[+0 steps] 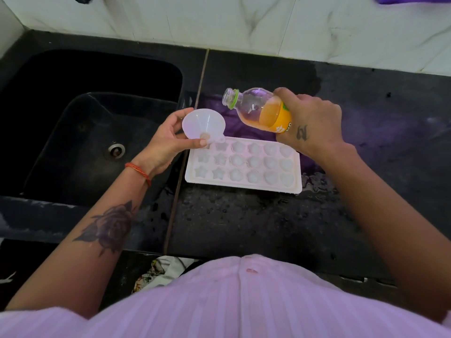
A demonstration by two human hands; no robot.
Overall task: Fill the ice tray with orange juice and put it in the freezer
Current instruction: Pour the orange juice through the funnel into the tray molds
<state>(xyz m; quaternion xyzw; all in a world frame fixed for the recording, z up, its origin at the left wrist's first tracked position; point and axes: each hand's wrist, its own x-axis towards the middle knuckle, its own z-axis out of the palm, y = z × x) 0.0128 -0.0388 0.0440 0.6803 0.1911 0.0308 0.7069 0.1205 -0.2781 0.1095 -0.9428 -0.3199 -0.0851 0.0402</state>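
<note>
Left hand (163, 142) pinched a white funnel (203, 125) over the ice tray's (244, 185) far-left corner, tray flat on the dark wet counter (244, 225). Beyond it, the right hand (311, 123) gripped a tilted, uncapped orange juice bottle (258, 109), its mouth near the funnel.

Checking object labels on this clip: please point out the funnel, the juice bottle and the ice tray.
funnel (203, 123), head view, on the inside of its cone.
juice bottle (253, 108), head view, on its clear shoulder.
ice tray (244, 185), head view, on its near rim.
</note>
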